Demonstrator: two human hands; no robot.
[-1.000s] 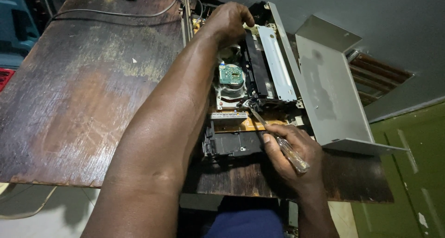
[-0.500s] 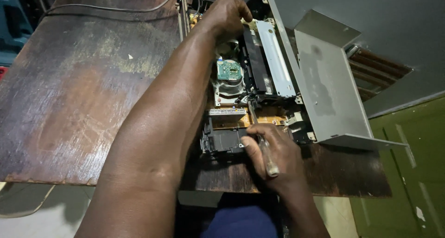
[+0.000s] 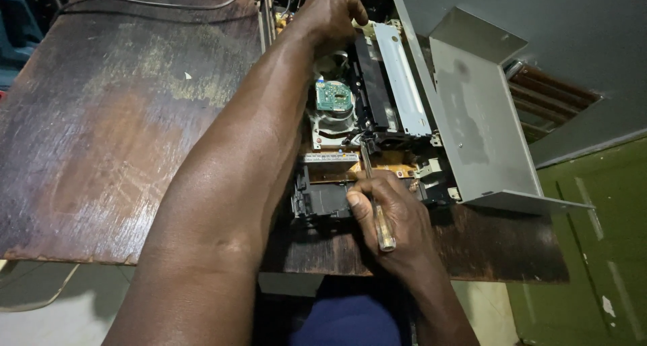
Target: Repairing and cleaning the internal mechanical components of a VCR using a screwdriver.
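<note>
On the worn wooden bench (image 3: 114,137), the left hand (image 3: 330,12) reaches across the opened device (image 3: 377,117), its fingers curled onto the far top edge. Nearer, the right hand (image 3: 394,218) has its fingers clamped on a screwdriver (image 3: 376,197), tip down in the mechanism beside the grey metal cover (image 3: 478,123).

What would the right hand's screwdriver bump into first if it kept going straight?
The right hand points its screwdriver up the picture; it would probably meet the black mechanism block of the opened grey metal machine. Depth is unclear.
</note>
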